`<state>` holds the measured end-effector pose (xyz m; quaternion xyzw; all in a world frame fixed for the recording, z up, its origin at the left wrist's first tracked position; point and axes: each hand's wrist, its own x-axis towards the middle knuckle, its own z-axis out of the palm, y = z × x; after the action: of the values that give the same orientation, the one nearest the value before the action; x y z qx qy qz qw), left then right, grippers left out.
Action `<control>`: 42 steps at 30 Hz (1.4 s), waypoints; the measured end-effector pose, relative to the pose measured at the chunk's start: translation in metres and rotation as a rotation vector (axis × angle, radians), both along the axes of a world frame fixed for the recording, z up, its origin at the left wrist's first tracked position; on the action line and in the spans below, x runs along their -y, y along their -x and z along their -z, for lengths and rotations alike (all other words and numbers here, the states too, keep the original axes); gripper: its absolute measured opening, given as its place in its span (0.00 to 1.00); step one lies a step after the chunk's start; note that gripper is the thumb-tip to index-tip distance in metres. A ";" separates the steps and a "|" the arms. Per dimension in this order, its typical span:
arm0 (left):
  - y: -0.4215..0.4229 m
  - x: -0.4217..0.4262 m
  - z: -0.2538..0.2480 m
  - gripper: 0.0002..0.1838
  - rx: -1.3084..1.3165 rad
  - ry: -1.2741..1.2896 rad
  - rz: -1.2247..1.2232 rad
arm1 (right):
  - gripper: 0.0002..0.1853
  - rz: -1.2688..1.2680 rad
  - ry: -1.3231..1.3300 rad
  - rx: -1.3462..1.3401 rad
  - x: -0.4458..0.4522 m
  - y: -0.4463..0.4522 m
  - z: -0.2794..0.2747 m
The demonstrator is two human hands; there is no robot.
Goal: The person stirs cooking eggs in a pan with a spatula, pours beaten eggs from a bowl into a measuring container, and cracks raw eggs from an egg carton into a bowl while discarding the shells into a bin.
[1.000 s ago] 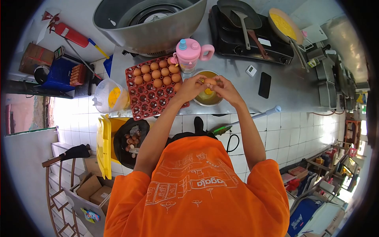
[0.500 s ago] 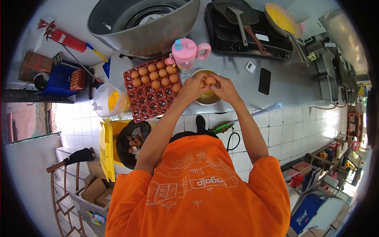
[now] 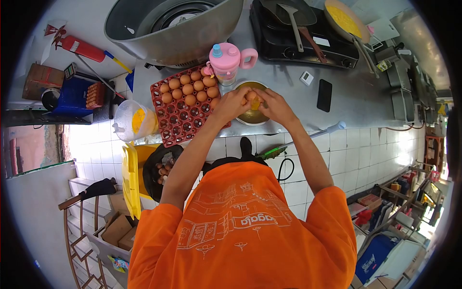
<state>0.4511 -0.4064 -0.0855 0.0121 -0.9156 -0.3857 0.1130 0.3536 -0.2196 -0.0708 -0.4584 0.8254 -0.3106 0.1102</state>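
Observation:
Over a round metal bowl (image 3: pixel 253 119), my left hand (image 3: pixel 230 105) and my right hand (image 3: pixel 278 108) grip a cracked brown egg (image 3: pixel 251 96) between their fingertips. Yellow yolk shows just below the shell, between the two hands. Clear yellowish liquid covers the bowl's bottom. Left of the bowl lies a red egg tray (image 3: pixel 168 126), its far part filled with several brown eggs (image 3: pixel 187 89) and its near cups bare. Close behind the bowl stands a pink tumbler (image 3: pixel 225 61) with a handle and a blue spout cap.
A black stove (image 3: pixel 272 45) carries pans, one with yellow food (image 3: pixel 342 20). A phone (image 3: pixel 324 95) and a small white timer (image 3: pixel 306 78) lie to the right. At left are a plastic jug (image 3: pixel 126 123) and a yellow bin (image 3: pixel 130 178) with eggshells. A large metal drum (image 3: pixel 144 45) stands behind.
The egg, whole-looking before, is now broken open, with yolk hanging between my hands. Both hands stay over the bowl. The view has shifted slightly.

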 end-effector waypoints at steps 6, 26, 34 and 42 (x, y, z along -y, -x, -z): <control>0.002 0.009 -0.012 0.23 0.016 0.146 0.042 | 0.30 -0.112 -0.127 -0.304 -0.002 0.011 -0.009; -0.002 0.022 -0.005 0.21 0.419 -0.813 -0.016 | 0.26 -0.008 0.011 0.277 -0.004 0.002 -0.032; -0.011 0.022 -0.011 0.22 0.287 -0.695 -0.090 | 0.29 0.014 0.128 -0.047 -0.009 0.004 -0.020; -0.011 0.006 -0.024 0.19 -0.006 -0.056 -0.019 | 0.28 0.029 0.097 -0.134 0.002 -0.013 -0.017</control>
<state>0.4620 -0.4119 -0.0616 0.0225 -0.9039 -0.4101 0.1191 0.3667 -0.2214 -0.0541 -0.4710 0.8215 -0.3203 0.0278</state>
